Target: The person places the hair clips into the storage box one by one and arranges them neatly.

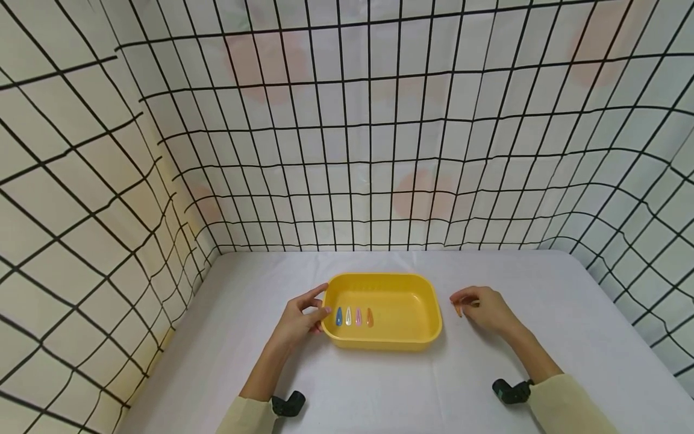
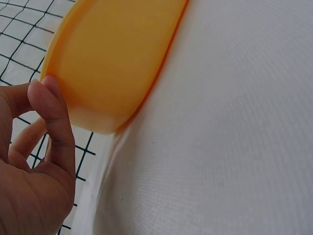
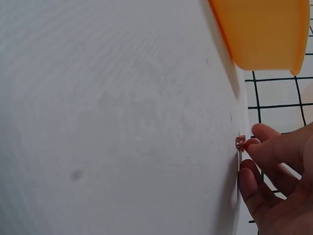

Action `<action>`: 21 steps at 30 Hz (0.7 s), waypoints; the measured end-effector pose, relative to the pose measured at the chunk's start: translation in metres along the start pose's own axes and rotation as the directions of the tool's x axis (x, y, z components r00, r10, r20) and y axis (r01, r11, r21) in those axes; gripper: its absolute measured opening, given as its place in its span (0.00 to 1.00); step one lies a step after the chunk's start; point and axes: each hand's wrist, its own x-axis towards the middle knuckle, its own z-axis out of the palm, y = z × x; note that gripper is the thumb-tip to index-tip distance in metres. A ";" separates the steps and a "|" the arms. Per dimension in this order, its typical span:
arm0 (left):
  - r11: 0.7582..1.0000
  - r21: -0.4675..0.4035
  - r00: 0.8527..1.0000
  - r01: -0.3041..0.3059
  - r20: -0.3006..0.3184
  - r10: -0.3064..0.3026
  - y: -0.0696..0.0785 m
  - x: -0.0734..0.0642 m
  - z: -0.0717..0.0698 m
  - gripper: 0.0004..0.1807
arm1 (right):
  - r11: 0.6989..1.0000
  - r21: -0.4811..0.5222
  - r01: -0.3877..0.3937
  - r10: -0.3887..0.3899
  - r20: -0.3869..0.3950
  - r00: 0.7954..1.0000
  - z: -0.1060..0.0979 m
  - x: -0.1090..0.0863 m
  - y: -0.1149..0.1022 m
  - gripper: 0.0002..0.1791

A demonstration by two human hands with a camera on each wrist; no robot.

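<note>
A: At centre-bottom of the head view, the yellow tray (image 1: 412, 337) sits on the white counter (image 1: 542, 289). Four hair clips lie in a row at its left end: blue (image 1: 338, 316), white (image 1: 349, 315), pink (image 1: 358, 316), orange (image 1: 370, 317).

B: And the hands?

A: Left hand (image 1: 299, 319) is at the tray's left rim, thumb tip pressed on the outer wall, fingers relaxed, nothing gripped. Right hand (image 1: 485, 308) is just right of the tray, apart from it, pinching a small orange-brown clip (image 1: 458, 310) low by the counter.

B: Wrist views agree?

A: Yes. In the right wrist view the clip (image 3: 240, 142) shows at the fingertips (image 3: 264, 132), w/ the tray corner in the upper right of the frame. Left wrist view shows the thumb (image 2: 51, 112) against the tray wall (image 2: 112, 54).

B: So how to do it well, imo?

A: Keep the pinch on the clip's narrow end so it doesn't spring or twist. Lift clear of the right rim, don't drag over it. Keep the left thumb steadying the tray, since it looks light & could slide. Set the clip flat beside the orange one, same direction, w/ a gap, w/o nudging the row.
</note>
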 end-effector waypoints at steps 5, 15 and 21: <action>1.000 0.003 1.000 0.010 -0.004 -0.010 0.002 -0.001 0.000 0.33 | 1.000 -0.013 0.020 -0.020 0.022 1.000 0.000 -0.003 0.001 0.11; 1.000 -0.011 1.000 0.021 -0.012 -0.021 0.002 -0.001 0.001 0.34 | 1.000 -0.024 0.017 -0.018 -0.026 1.000 0.000 -0.009 0.008 0.09; 1.000 -0.020 1.000 0.019 -0.008 -0.019 0.004 -0.003 0.002 0.34 | 0.998 -0.022 0.058 -0.059 -0.037 0.998 -0.002 -0.013 0.011 0.11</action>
